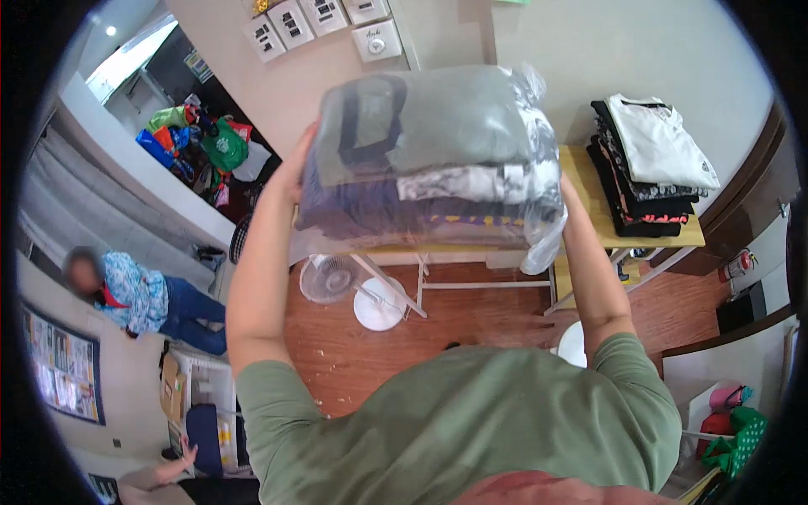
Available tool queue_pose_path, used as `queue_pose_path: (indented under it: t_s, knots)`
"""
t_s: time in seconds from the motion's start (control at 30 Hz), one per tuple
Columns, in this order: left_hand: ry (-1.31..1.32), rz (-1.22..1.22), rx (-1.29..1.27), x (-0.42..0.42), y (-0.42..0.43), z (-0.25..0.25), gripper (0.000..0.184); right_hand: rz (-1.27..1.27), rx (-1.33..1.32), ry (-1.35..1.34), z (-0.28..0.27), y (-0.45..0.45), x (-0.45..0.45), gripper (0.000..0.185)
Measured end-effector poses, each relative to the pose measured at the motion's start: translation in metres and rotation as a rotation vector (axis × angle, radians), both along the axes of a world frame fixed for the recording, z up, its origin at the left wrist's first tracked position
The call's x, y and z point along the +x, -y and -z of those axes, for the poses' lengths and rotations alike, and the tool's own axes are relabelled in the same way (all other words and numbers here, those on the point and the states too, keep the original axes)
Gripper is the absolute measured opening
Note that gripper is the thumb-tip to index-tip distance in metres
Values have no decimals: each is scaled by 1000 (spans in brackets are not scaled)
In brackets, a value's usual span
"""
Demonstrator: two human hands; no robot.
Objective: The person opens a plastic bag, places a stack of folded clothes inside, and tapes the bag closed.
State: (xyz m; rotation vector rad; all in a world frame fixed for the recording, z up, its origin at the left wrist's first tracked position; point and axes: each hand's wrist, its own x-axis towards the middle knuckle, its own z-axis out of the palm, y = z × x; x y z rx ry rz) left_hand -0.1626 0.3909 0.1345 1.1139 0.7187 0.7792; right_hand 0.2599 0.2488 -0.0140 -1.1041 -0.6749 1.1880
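Above a yellow-topped table [383, 250], my left hand [303, 164] and right hand [566, 187] clasp opposite sides of a clear bag of folded clothes [433, 156], fingers mostly hidden, their bend unclear. Wall plates [377, 42] beyond carry dark labels too small to read.

Around the centre of my view, I see white wall plates [324, 18] at eleven o'clock, a heap of colourful bags [223, 147] at ten, and a person [135, 290] in a blue patterned top and jeans at nine. A white fan [326, 278] stands on the reddish-brown floor [358, 362] towards eight, a red fire extinguisher [739, 266] is at three, and a green polka-dot bag [739, 444] is at four.
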Motion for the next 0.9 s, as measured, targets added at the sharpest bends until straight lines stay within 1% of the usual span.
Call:
queue_pose_path:
  t_s: [0.1,0.17,0.2,0.27,0.3,0.33,0.37,0.4,0.43,0.47,0.5,0.53,0.57,0.6,0.63,0.67,0.73,0.77,0.8,0.83,0.87,0.9]
  knots:
    - [-67,87,-32,24,-46,-6,60,45,-23,47,4,-27,5,56]
    - [-106,187,-129,40,-53,-13,61,63,-50,99,8,-37,13,55]
    - [-127,213,-124,40,-61,-11,63,66,-62,133,9,-38,19,55]
    - [-159,246,-109,34,-70,-6,68,92,-76,277,12,-29,39,54]
    - [-155,251,-19,20,-66,-5,70,166,-55,385,10,-22,53,53]
    - [-152,248,72,0,-54,-6,73,347,18,508,3,-8,63,52]
    - [-147,241,165,-15,-42,-4,76,731,119,683,-28,13,46,37]
    - [-339,206,491,-24,-34,2,80,888,306,675,-63,34,17,34]
    - [-544,169,811,-29,-25,12,84,1061,484,816,-86,46,-27,35]
    - [-756,140,1121,-30,-13,21,90,1058,651,965,-103,52,-80,39]
    - [-701,-18,983,-17,13,19,90,908,900,1268,-98,49,-118,39]
    - [-732,-42,929,-18,23,20,87,665,908,1480,-107,51,-163,28]
    - [-766,-60,874,-22,26,20,84,408,898,1715,-103,40,-198,35]
    - [-802,-69,822,-27,28,20,81,253,840,1974,-81,23,-215,42]
    - [-934,-199,919,-38,30,30,54,225,746,2199,-55,9,-219,50]
    - [-1002,-197,889,-51,34,36,47,252,667,2367,-35,1,-206,59]
    - [-1121,-198,831,-79,42,43,33,409,555,2439,-18,14,-149,76]
    - [-992,-122,863,-95,50,46,28,483,518,2336,-11,29,-117,73]
    - [-860,-47,894,-112,61,51,26,479,381,2201,-25,56,-100,68]
    - [-727,23,921,-125,64,54,28,642,498,2077,-16,69,-71,64]
    - [-429,97,880,-134,60,58,32,789,126,2090,-14,89,-72,61]
    - [-135,173,829,-143,53,65,36,1007,59,1958,2,97,-69,51]
